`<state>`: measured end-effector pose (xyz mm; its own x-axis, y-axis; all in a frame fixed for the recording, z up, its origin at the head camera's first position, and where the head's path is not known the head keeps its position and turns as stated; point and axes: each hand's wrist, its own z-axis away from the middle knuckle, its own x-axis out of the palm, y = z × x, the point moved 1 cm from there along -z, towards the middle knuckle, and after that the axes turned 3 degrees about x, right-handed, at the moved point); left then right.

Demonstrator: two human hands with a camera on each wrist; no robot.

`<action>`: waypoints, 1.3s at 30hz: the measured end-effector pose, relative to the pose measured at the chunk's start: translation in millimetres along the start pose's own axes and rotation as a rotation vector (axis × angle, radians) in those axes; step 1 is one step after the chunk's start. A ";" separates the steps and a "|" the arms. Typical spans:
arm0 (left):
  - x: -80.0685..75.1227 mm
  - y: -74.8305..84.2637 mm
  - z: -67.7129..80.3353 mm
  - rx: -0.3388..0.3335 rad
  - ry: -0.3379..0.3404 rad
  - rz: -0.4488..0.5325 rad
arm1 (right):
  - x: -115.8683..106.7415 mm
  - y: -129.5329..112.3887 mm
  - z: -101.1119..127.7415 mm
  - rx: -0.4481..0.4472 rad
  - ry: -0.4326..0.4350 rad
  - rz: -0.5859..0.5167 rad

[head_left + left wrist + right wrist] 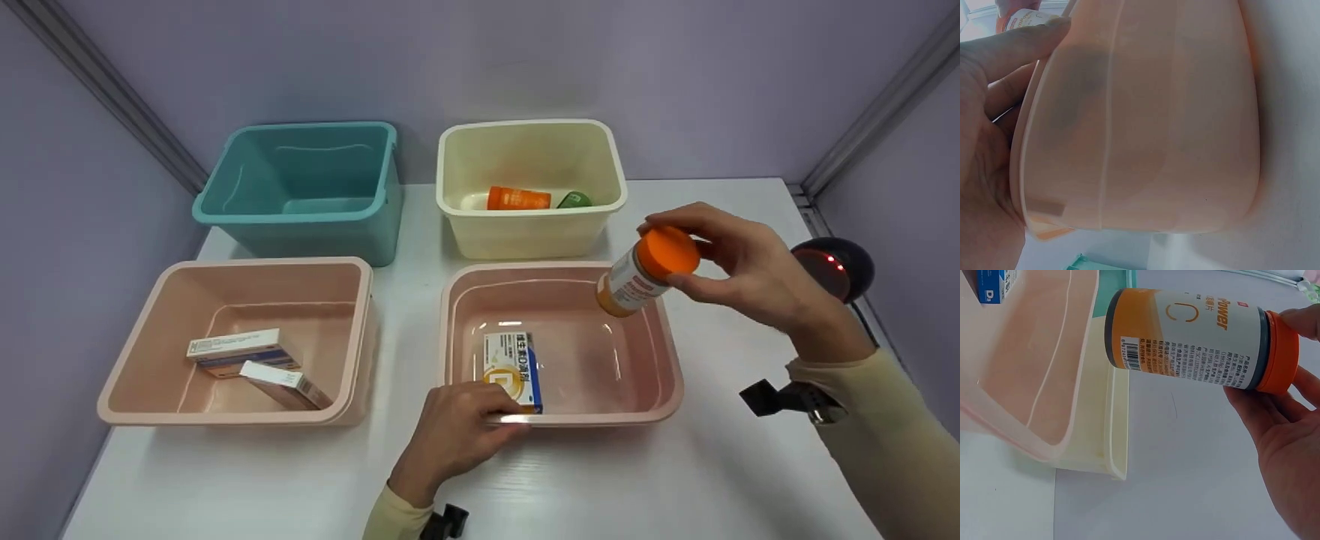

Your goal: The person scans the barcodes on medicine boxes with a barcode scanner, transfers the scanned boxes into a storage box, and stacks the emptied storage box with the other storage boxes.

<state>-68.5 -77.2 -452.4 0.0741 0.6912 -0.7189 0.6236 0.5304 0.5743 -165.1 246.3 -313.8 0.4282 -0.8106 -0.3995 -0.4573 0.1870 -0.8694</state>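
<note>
My right hand [750,266] pinches the orange cap of a vitamin C bottle [1196,337], tilted above the right part of the nearer pink bin. The bottle's orange and white label, with a barcode, shows in the right wrist view. With thumb and fingers, my left hand [465,424] grips the front rim of that pink bin [600,421]. Inside it, against the left side, lies a white, blue and yellow medicine box [504,364] marked with a D; its lower end is partly behind the left hand.
A second pink bin [112,382] at left holds two small medicine boxes [240,349]. Behind stand a teal bin [292,219] and a cream bin [525,232], the latter with an orange tube [519,199] and a green item [576,199]. A black device with red lights [851,262] stands at far right.
</note>
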 end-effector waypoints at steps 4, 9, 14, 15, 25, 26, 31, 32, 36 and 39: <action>0.2 -0.3 -0.2 0.009 0.007 -0.008 | -5.9 2.0 4.5 -0.054 0.046 -0.132; -0.7 -0.3 0.3 0.002 0.004 -0.014 | -10.2 8.0 6.8 -0.142 0.081 -0.123; -1.0 0.1 0.8 -0.017 -0.007 -0.005 | -17.2 9.9 10.6 -0.151 0.115 -0.095; -1.0 0.1 0.9 -0.021 -0.009 -0.003 | -18.9 9.7 11.4 -0.149 0.122 -0.096; -0.4 -0.4 0.5 -0.038 -0.019 0.013 | -37.6 13.2 24.8 -0.139 0.183 -0.103; -0.6 -0.5 0.5 -0.041 -0.020 0.015 | -39.3 14.0 26.2 -0.131 0.192 -0.109; -1.0 -0.2 0.6 -0.036 -0.022 0.009 | -48.9 17.6 38.4 -0.018 0.237 -0.095; -1.0 0.0 0.6 -0.034 -0.022 0.008 | -51.3 18.7 41.2 0.001 0.238 -0.085; -1.0 0.0 0.8 -0.031 -0.019 0.008 | -61.3 23.1 49.6 0.058 0.223 -0.015; -1.3 0.2 0.8 -0.035 -0.020 0.009 | -67.8 24.4 55.1 0.140 0.201 0.081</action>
<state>-67.9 -78.3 -451.7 0.0957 0.6863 -0.7210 0.5952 0.5411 0.5941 -162.4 336.3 -323.9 0.2248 -0.8811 -0.4162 -0.3653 0.3197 -0.8742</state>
